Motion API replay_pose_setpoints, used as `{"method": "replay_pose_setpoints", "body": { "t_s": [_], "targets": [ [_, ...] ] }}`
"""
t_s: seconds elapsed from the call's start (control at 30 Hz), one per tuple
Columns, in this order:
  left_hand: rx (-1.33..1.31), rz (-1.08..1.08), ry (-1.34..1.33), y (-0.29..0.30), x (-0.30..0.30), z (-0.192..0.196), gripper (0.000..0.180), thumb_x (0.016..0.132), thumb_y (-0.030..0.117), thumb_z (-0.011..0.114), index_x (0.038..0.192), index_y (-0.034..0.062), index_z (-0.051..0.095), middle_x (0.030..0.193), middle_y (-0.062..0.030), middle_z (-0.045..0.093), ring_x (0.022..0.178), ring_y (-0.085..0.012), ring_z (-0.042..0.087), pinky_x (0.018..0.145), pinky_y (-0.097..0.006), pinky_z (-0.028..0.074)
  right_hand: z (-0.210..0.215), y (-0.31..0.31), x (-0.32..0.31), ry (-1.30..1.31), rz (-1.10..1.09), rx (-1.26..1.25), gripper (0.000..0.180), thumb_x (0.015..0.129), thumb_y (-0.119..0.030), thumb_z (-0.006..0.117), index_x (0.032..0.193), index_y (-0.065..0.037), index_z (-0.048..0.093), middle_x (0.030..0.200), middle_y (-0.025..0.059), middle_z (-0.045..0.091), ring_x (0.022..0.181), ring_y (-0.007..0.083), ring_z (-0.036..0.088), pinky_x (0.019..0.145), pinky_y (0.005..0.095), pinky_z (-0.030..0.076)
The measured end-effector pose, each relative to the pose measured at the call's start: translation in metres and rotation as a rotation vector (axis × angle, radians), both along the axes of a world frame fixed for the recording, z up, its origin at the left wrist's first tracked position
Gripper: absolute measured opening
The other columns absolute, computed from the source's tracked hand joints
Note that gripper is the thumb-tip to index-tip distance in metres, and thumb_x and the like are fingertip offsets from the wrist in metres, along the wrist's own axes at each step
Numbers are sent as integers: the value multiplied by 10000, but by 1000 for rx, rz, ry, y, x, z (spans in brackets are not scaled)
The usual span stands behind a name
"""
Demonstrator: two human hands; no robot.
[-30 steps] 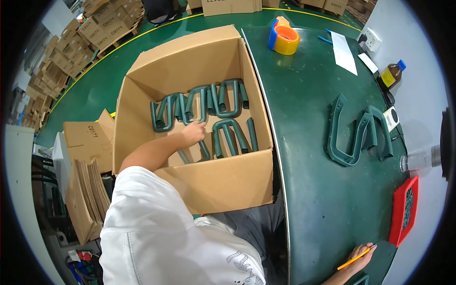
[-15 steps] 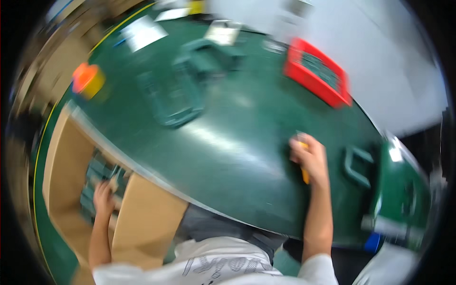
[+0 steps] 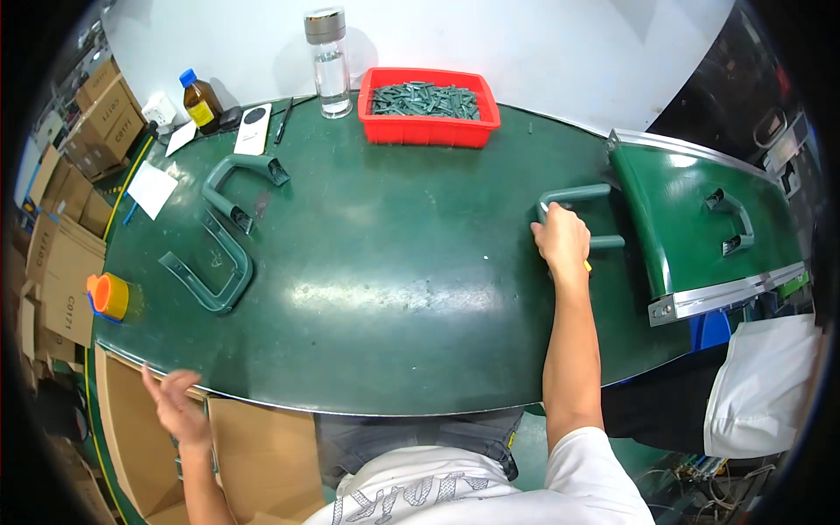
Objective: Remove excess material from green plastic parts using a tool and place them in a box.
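My right hand [image 3: 563,238] is closed around a small yellow-handled tool [image 3: 587,265], mostly hidden in the fist. That fist lies over the curved end of a green U-shaped plastic part [image 3: 582,193] on the right of the table; whether the fingers also grip the part cannot be made out. My left hand [image 3: 179,407] is raised above an open cardboard box [image 3: 262,446] at the table's near left edge, with fingers spread and nothing in them. Two more green U-shaped parts, one standing farther back [image 3: 229,179] and one nearer [image 3: 229,284], rest on the left side.
A red bin [image 3: 429,133] of small green pieces stands at the back, beside a glass bottle [image 3: 332,83]. At right, a green conveyor [image 3: 674,210] carries another U-shaped part [image 3: 744,223]. An orange-yellow tape roll [image 3: 111,296] sits at left; a person in white [image 3: 761,385] is close at right.
My left hand has come up out of the cardboard box and its fingers have spread. My right hand, still with the tool, has reached the U-shaped part at right. The view has turned.
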State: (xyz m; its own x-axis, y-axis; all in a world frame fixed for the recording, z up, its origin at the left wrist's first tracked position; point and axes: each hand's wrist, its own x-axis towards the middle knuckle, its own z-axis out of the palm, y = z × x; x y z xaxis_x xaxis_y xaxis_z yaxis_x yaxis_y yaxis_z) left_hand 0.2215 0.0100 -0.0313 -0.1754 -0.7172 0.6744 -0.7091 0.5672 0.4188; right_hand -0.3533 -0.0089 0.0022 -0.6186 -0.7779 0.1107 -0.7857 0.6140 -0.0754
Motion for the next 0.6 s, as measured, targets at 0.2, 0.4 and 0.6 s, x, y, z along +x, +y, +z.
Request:
{"method": "replay_pose_setpoints", "body": {
  "t_s": [0.2, 0.4, 0.6],
  "targets": [
    [354, -506, 105, -21, -165, 45, 652, 811, -46, 381, 1427, 15, 177, 1354, -202, 373, 1203, -281, 442, 855, -345, 460, 6, -8, 40, -607, 458, -752, 333, 815, -181, 668, 1076, 3, 574, 878, 128, 654, 637, 195, 603, 574, 307, 472],
    [1265, -1006, 1139, -60, -270, 27, 635, 877, 374, 606, 1314, 1, 336, 1254, -205, 489, 1128, -258, 495, 849, -332, 440, -2, -7, 88, -1976, 716, -878, 348, 898, -152, 589, 1206, -30, 483, 971, 136, 643, 561, 48, 486, 434, 162, 308],
    [826, -469, 1446, -87, -304, 18, 210, 895, 269, 595, 1002, 124, 488, 770, -23, 587, 636, -91, 546, 477, -210, 376, 0, -7, 115, -1786, 595, -637, 325, 884, -189, 618, 1141, -5, 543, 796, 46, 590, 543, 52, 428, 457, 185, 303]
  ]
}}
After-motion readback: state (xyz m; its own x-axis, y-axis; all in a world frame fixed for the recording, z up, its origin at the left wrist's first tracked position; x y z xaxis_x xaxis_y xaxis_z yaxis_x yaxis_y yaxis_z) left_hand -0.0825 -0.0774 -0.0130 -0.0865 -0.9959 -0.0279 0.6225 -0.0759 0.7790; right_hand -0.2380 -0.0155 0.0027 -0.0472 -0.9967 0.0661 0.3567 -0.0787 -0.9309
